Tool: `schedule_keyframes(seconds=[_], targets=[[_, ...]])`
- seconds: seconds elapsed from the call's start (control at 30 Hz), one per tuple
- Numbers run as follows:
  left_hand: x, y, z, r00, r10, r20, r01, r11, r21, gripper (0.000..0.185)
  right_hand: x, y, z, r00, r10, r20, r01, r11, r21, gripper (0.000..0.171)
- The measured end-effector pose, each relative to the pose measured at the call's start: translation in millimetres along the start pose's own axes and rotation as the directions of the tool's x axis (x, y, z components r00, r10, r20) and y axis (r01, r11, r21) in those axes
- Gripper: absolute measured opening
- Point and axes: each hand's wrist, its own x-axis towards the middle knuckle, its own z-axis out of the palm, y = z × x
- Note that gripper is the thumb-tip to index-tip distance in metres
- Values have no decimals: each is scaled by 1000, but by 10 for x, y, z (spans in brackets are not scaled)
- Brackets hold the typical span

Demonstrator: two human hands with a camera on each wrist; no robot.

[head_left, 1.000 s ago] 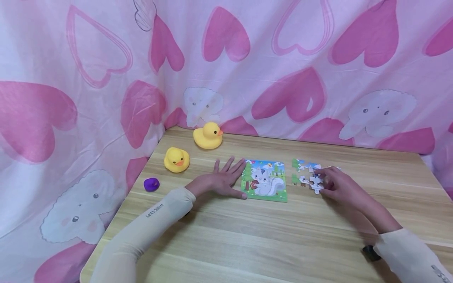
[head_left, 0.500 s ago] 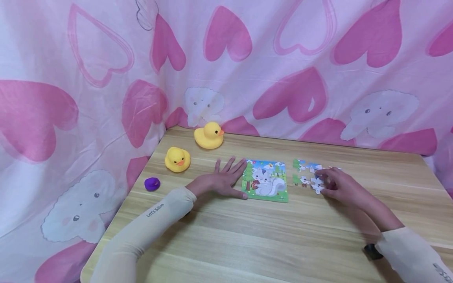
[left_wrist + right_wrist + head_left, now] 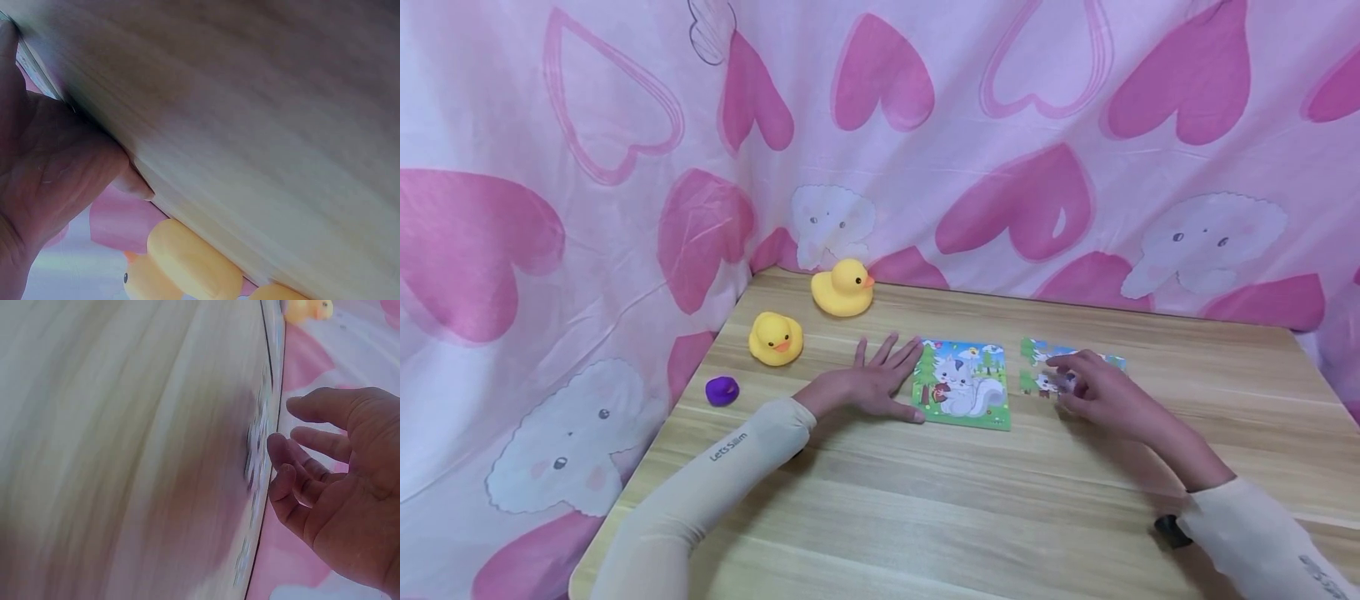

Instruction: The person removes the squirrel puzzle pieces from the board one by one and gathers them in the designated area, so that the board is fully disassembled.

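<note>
My left hand lies spread on the table, its thumb and fingertips at the left edge of a square picture card with a grey squirrel on it. To the right of the card lie several jigsaw pieces, in rows with narrow gaps between them. Over these pieces hovers my right hand. In the right wrist view, its thumb stands apart from the loosely bent fingers, and no piece shows between them. Some jigsaw pieces lie on the table below the fingertips; others are hidden by the hand in the head view.
Two yellow rubber ducks and a small purple duck stand on the left part of the wooden table. A pink curtain with hearts hangs behind the table's back and left edges.
My right hand has moved a little to the left over the jigsaw pieces, away from the white piece that was at its fingertips. My left hand has stayed in place.
</note>
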Motion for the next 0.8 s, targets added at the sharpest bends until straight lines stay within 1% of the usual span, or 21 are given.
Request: schedule_keyframes(seconds=[0.23,0.37,0.47,0.57,0.67,0.8], targets=[[7,17,-4,1000,0,-2,0,1000,5,122,152,-247,150,999,-21,24,21,1000,16,53],[-5,25,-10,1000,-3,-1,3,1000,4,121,217,-392,272,997,-58,44,55,997,56,52],[-12,26,-8,1000,-2,0,2,1000,-2,122,236,-508,370,996,-78,52,76,996,54,52],[-13,21,-3,1000,-3,1,3,1000,-7,122,237,-626,442,997,-50,61,49,999,21,58],[-9,18,-1,1000,-2,-1,2,1000,-8,122,237,-722,477,997,3,74,-2,1000,-18,65],[-2,15,-1,1000,0,-3,0,1000,-4,121,251,-797,502,993,56,103,-51,997,-54,72]])
